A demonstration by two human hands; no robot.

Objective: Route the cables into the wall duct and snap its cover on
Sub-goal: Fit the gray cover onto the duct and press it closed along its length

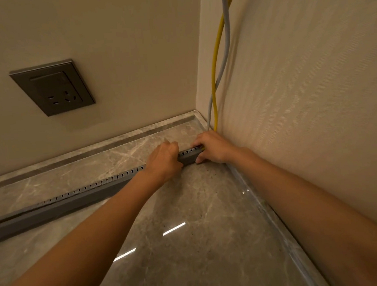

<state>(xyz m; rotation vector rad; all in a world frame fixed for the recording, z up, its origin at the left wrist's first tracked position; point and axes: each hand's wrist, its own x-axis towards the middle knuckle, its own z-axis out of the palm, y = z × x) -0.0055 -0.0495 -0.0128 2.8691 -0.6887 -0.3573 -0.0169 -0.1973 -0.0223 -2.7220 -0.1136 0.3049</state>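
Note:
A long grey slotted cable duct (59,206) lies on the marble floor (213,242), running from the left edge towards the room corner. A yellow cable (215,57) and a grey cable (226,33) hang down the right wall, cross, and reach the floor at the corner behind my right hand. My left hand (165,159) is closed over the duct near its right end. My right hand (212,146) grips the duct's right end, thumb on its front face, fingers over the top. A bit of yellow shows at its fingertips. No separate cover is visible.
A dark grey wall socket (53,88) sits on the back wall at the upper left. A stone skirting (93,148) runs along the back wall and another along the right wall (314,87). The floor is glossy with light reflections.

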